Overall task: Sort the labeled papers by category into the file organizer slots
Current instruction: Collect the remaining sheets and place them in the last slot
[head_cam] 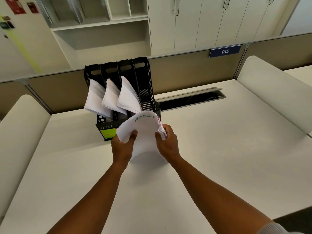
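Light, floppy, thin stack of papers (143, 132), top sheet marked ADMIN in green; bows readily, as the arched middle shows. Likely to fan or slip apart sheet from sheet if pinched at one corner only. Best taken by both side edges, thumbs on top, fingers beneath, with edges kept square so the whole stack enters together.

Held just in front of the black file organizer (121, 92), overlapping its front lip, lifted clear of the white desk (219, 149). Left hand (122, 145) clamped on the stack's left edge, thumb pressed on the top sheet. Right hand (167, 141) clamped on the right edge, thumb on top, fingers wrapped round the fanned sheet ends.

Inside the organizer, three leftward slots already filled with white sheets (111, 97) leaning forward; rightmost slot (146, 98) empty, directly behind the held stack. Green note (108, 133) reading HR on the organizer's front left. Pink tag barely visible at the organizer's front right, behind the stack; wording hidden.

Probably the last batch, bound for that empty slot; needs lifting above the front lip, then sliding down without buckling.
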A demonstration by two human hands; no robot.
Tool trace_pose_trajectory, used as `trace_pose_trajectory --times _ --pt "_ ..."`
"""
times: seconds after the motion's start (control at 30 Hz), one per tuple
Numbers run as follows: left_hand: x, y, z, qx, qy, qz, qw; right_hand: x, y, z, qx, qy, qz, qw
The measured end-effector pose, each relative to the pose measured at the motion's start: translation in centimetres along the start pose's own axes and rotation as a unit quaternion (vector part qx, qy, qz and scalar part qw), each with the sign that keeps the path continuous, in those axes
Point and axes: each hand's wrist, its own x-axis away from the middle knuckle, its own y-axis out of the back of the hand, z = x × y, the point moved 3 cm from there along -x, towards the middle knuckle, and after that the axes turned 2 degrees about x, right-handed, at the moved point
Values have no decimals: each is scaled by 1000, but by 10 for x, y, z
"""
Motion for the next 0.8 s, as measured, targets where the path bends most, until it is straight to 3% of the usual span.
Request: trace_pose_trajectory --times 0.37,0.8 --pt "-3 1 -7 13 -23 -18 999 -6 -1 15 -7 10 -14 1000" --pt "1 12 32 -84 91 58 991 0 5 -25 64 -47 29 996"
